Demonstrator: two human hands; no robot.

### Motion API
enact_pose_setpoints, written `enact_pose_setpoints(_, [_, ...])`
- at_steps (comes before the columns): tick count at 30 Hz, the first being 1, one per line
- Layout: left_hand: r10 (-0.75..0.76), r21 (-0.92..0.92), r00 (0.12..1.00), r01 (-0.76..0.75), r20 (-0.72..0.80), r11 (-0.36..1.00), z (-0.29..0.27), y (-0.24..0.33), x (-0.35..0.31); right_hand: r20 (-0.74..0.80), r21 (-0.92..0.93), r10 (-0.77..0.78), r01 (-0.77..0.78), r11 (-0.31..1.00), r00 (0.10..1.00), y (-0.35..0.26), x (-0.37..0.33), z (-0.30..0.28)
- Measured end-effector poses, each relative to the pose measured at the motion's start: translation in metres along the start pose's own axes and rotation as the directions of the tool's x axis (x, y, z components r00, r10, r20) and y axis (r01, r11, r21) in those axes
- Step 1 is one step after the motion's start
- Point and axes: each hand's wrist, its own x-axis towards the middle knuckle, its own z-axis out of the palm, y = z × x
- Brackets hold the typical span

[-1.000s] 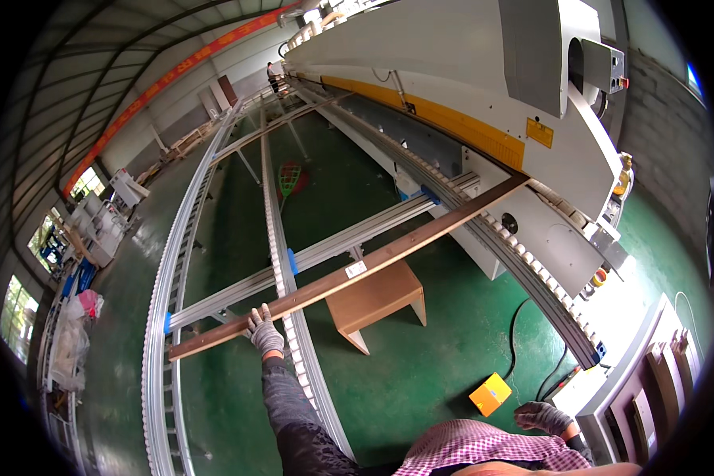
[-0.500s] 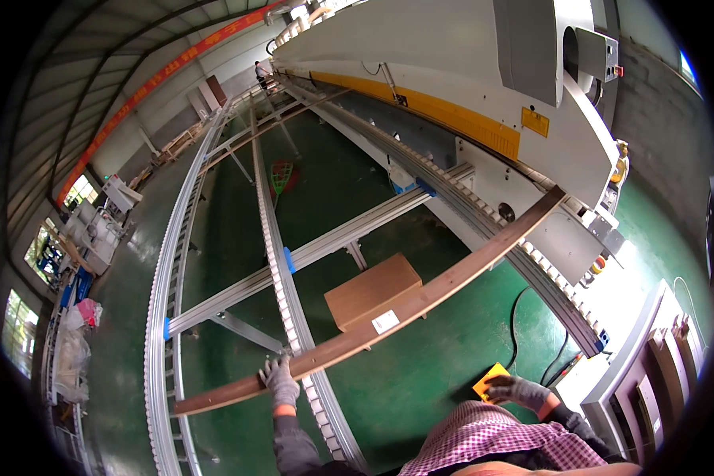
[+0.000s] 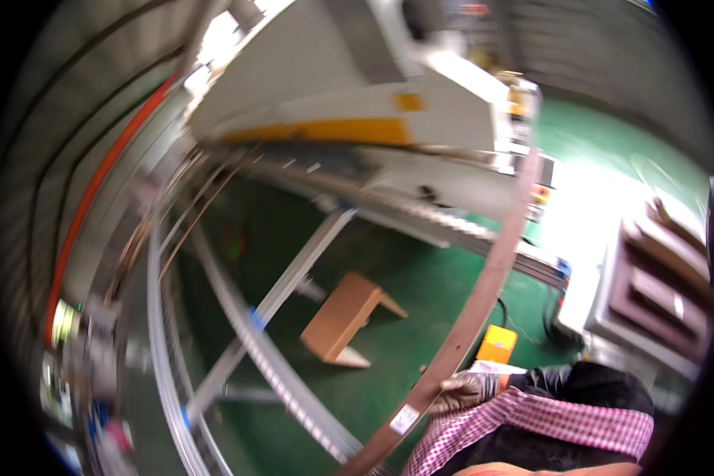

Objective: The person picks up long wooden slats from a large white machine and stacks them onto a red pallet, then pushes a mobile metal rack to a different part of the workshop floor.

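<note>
A long brown wooden board slants across the roller rails, with a white label near its lower part. My right hand, in a grey glove, is closed on the board's near edge just above the label. Small tips, perhaps of fingers, show at the board's far edge. Out of the picture is my left hand. Close beyond my right hand stands a yellow box. The board's lower end runs out at the bottom edge, and its upper end reaches past the machine's near end.
Metal roller rails and a crossbeam stand over the green floor. Between them sits a small brown stool. A large white and yellow machine lies beyond. At right, several brown boards rest on a pale stand.
My view has swung to the right and is blurred. My right hand has gone from the yellow box to the board. My left hand, earlier on the board, is out of view.
</note>
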Motion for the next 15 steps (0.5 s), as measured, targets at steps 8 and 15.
enact_pose_setpoints(8, [0.612,-0.285,0.738,-0.675,-0.285,0.681,-0.126,0.262,0.236,0.39,-0.25,-0.525,0.636,0.73,0.756,-0.058,-0.134,0.1])
enact_pose_setpoints(15, [0.8,-0.264,0.4,-0.914,-0.447,0.309,-0.184,0.441,0.267,0.153,-0.29,-0.962,0.941,0.175,0.226,-0.069,-0.26,0.092])
